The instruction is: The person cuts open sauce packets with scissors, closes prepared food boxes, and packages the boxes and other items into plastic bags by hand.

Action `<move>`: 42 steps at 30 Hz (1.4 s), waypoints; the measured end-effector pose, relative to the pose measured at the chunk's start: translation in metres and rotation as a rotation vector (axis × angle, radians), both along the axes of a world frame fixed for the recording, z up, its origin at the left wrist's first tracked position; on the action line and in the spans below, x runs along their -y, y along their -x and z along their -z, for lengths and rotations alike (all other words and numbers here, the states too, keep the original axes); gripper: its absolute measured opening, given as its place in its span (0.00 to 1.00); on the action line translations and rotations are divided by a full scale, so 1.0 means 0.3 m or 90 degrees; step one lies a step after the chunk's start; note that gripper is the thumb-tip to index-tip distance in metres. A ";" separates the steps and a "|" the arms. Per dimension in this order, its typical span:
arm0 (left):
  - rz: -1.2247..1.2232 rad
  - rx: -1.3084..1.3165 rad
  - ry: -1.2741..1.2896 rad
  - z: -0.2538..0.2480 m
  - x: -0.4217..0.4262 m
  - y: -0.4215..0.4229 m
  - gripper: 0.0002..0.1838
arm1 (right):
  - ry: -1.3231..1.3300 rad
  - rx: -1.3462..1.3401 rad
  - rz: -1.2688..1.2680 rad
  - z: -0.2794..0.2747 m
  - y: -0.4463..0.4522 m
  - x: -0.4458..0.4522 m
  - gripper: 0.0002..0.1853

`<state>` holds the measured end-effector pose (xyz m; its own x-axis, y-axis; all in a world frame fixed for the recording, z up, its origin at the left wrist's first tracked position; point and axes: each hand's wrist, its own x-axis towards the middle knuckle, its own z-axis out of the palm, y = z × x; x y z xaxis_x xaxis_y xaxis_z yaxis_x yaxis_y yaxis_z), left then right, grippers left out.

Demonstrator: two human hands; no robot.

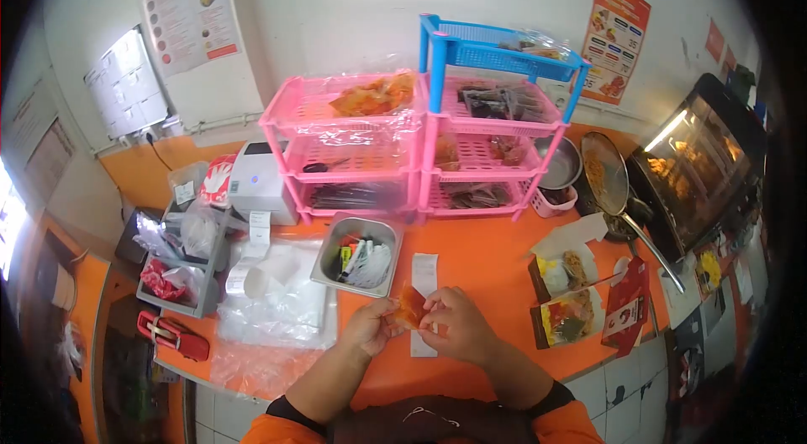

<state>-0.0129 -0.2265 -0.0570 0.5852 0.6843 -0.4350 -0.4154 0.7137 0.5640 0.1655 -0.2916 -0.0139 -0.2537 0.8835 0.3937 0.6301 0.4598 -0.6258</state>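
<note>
Below, an orange counter (496, 263), pale walls.

We cannot read the print on the long receipt (425, 266) — too small — and the contents of the packet (410, 308) are unclear, partly covered by fingers (431, 306); the wall posters' (618, 36) small text blurs.

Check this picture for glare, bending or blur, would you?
Head view: the wide lens bows the counter and wall, with black corners; the far left edge is blown out; the warmer's lamp glares and the plastic shines; the poster's small print is too soft to read; the left hand and right hand show without harsh shadows, the packet slightly soft.
</note>
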 end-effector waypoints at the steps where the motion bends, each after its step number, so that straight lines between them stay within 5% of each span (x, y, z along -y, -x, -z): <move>1: -0.001 -0.011 -0.007 -0.008 0.005 0.012 0.10 | 0.033 -0.013 -0.015 -0.002 0.008 -0.009 0.05; 4: -0.039 -0.090 -0.072 0.045 0.020 0.056 0.14 | 0.092 0.006 -0.085 -0.026 0.035 -0.050 0.05; 7: -0.060 0.014 -0.281 0.047 0.077 0.117 0.17 | 0.125 0.031 -0.146 -0.047 0.072 -0.115 0.05; 10: -0.081 -0.238 -0.511 -0.010 0.153 0.180 0.19 | 0.173 0.052 -0.243 -0.075 0.126 -0.191 0.05; 17: -0.093 -0.429 -0.280 -0.012 0.252 0.363 0.06 | 0.305 0.097 -0.459 -0.066 0.359 -0.433 0.10; 21: -0.220 -0.410 -0.285 0.167 0.331 0.468 0.06 | 0.079 0.034 -0.089 -0.114 0.444 -0.711 0.12; 22: -0.238 -0.413 -0.281 0.171 0.348 0.495 0.07 | -0.132 0.014 -0.002 0.000 0.425 -0.882 0.09; 25: -0.284 -0.415 -0.216 0.078 0.441 0.549 0.09 | -0.163 0.115 0.110 -0.015 0.435 -1.101 0.10; 29: -0.329 -0.351 -0.131 0.075 0.510 0.602 0.09 | 0.165 0.160 0.008 0.198 0.367 -1.578 0.11; 32: -0.346 -0.319 -0.126 0.084 0.530 0.624 0.11 | 0.416 0.177 -0.021 0.014 0.433 -1.464 0.14; 35: -0.357 -0.326 -0.171 0.072 0.525 0.644 0.12 | 0.415 0.220 -0.083 -0.005 0.449 -1.468 0.18; 38: -0.384 -0.300 -0.199 0.079 0.510 0.644 0.12 | 0.395 0.437 0.018 0.073 0.452 -1.596 0.22; 42: -0.374 -0.313 -0.213 0.078 0.489 0.634 0.13 | 0.342 0.432 0.017 -0.011 0.485 -1.455 0.21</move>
